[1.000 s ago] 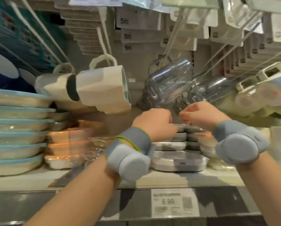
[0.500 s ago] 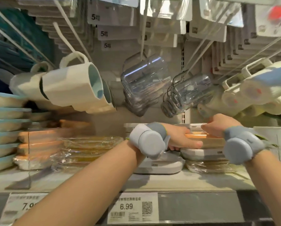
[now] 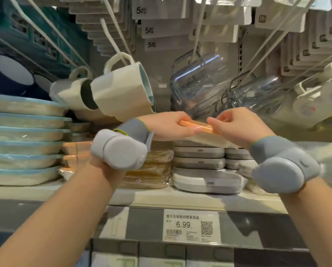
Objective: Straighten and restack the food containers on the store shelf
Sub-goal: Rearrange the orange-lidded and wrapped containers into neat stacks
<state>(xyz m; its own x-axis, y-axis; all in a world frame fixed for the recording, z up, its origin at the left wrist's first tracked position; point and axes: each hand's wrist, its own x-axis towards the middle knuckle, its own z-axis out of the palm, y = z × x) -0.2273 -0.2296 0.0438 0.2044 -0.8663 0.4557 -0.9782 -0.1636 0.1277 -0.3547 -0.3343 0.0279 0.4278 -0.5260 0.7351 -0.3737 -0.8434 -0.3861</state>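
Observation:
Both hands hold one orange-lidded food container (image 3: 196,126) in the air above the grey stack. My left hand (image 3: 168,125) grips its left end and my right hand (image 3: 236,127) its right end. Under it stands a stack of grey-lidded containers (image 3: 198,162), the lowest one wider (image 3: 207,180). A second grey stack (image 3: 237,157) sits behind my right wrist. Left of them are wrapped amber containers (image 3: 151,174), orange-lidded ones (image 3: 74,151) and a tall stack of blue-lidded containers (image 3: 24,141).
White mugs (image 3: 120,91) and clear glass mugs (image 3: 197,83) hang from hooks just above my hands. White bottles (image 3: 315,97) hang at the right. The shelf edge (image 3: 161,199) carries a 6.99 price tag (image 3: 191,226). Packaged goods hang higher up.
Both hands rose from the right-hand stack, lifting the orange-lidded container up and left over the grey stack. The view shifted right.

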